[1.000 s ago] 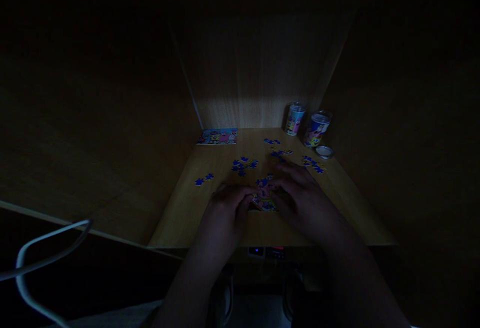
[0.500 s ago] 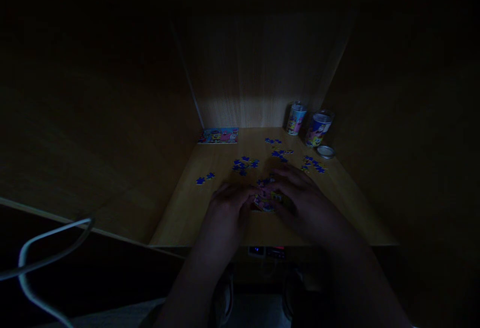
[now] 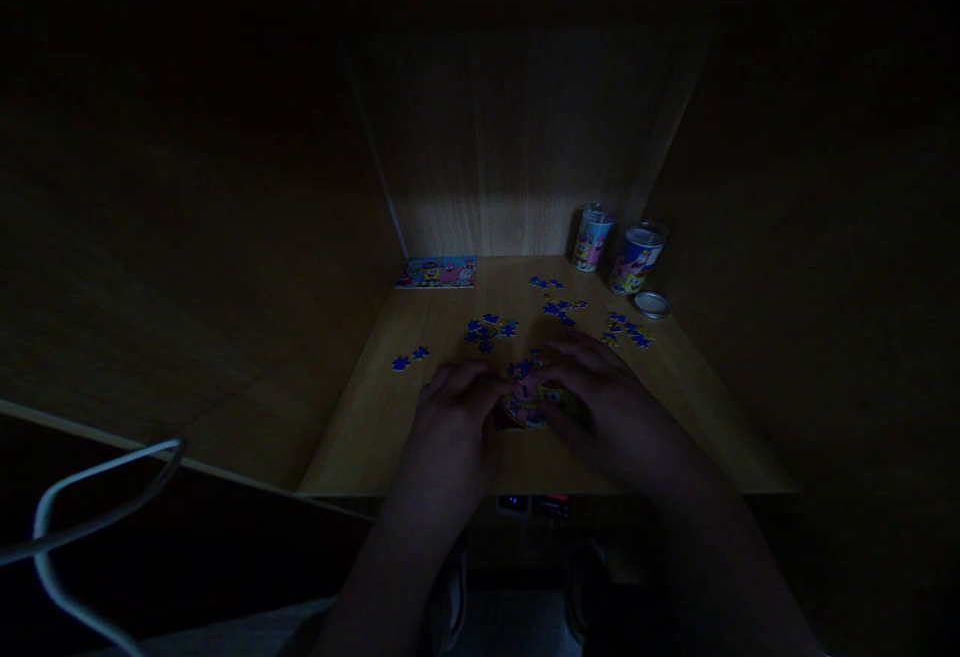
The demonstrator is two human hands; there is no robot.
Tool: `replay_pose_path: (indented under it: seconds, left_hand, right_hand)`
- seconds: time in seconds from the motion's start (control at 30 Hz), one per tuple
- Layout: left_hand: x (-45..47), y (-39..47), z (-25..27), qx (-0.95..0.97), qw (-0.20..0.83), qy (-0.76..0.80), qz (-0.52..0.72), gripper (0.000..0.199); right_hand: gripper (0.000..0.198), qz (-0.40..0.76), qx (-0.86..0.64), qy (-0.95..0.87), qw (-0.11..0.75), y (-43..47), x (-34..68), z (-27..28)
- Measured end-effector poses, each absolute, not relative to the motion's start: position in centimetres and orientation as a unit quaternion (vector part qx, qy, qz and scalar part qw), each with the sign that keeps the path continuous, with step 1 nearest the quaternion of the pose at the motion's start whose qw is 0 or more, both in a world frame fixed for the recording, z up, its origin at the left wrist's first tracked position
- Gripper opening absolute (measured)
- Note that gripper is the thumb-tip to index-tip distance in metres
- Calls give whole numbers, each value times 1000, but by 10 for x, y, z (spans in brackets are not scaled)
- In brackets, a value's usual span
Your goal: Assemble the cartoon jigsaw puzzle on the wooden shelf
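Note:
Between my two hands lies a partly joined jigsaw puzzle (image 3: 526,405), pink and purple with a yellow patch, near the front edge of the wooden surface. My left hand (image 3: 459,415) grips its left side, fingers curled and the thumb side against it. From the other side my right hand (image 3: 596,399) holds the puzzle, its fingers bent over the right part. Some blue-backed pieces (image 3: 519,369) sit at the puzzle's far edge, close to the fingertips. Dim light and the hands hide part of the puzzle.
Loose jigsaw pieces lie in groups: left (image 3: 401,363), middle (image 3: 484,334), back (image 3: 559,308) and right (image 3: 628,328). A joined cartoon picture (image 3: 439,272) is at the back left. Two printed cans (image 3: 592,239) and a round lid (image 3: 652,305) stand back right. A white cable (image 3: 45,517) hangs left.
My left hand has shifted slightly, its fingers drawing closer together. More of the puzzle's left part shows now. The right hand has stayed nearly in place.

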State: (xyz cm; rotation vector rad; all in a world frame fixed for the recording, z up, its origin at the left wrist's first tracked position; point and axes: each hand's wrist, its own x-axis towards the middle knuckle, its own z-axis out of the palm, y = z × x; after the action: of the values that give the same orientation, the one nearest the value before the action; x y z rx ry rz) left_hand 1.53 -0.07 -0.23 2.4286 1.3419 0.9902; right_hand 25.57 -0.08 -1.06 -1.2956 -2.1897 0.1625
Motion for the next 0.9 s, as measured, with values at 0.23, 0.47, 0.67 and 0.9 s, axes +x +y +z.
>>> replay_pose_path:
  seconds: [0.23, 0.47, 0.67, 0.9]
  left_hand:
    - [16, -2, 2, 840, 121, 427, 312, 54]
    - [17, -3, 2, 843, 115, 427, 308, 53]
    - [17, -5, 2, 832, 87, 447, 318, 46]
    - [20, -8, 2, 861, 98, 411, 284, 34]
  right_hand:
    - [30, 62, -479, -822, 302, -1, 255, -9]
    - [23, 65, -469, -822, 316, 1, 254, -9]
    - [30, 22, -563, -716, 412, 0, 263, -5]
    - [30, 1, -660, -637, 398, 2, 271, -12]
